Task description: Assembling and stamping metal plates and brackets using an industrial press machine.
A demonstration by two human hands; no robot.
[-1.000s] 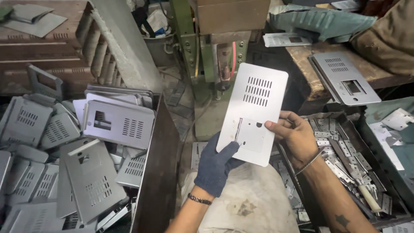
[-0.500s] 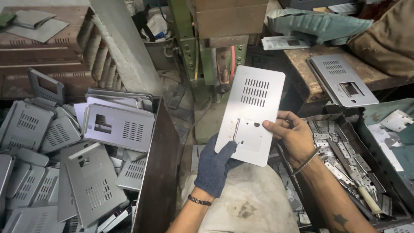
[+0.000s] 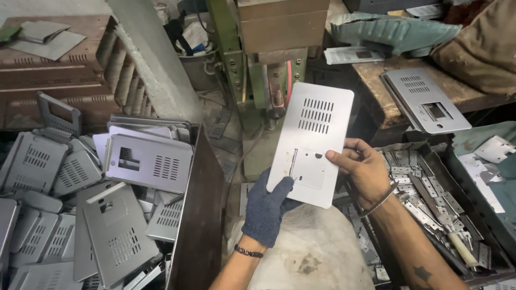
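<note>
Both hands grip one flat white slotted metal plate (image 3: 312, 144): gloved left hand (image 3: 267, 207) pinching its near edge, bare right hand (image 3: 361, 169) closed on its right edge. Grey plates (image 3: 102, 215) heaped far left.

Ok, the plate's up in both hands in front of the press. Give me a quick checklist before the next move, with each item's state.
1. Left hand, gloved, grips the lower edge of the metal plate: ok.
2. Right hand, bare, holds the plate's right edge: ok.
3. Small strip sits on the plate by the left thumb: ok; whether it is fixed, cannot tell.
4. Plate clear of the green press: ok, held in front of it.
5. Press tool area free of parts: cannot tell, hidden behind the plate.
6. Tray of small brackets within reach on the right: ok.
</note>
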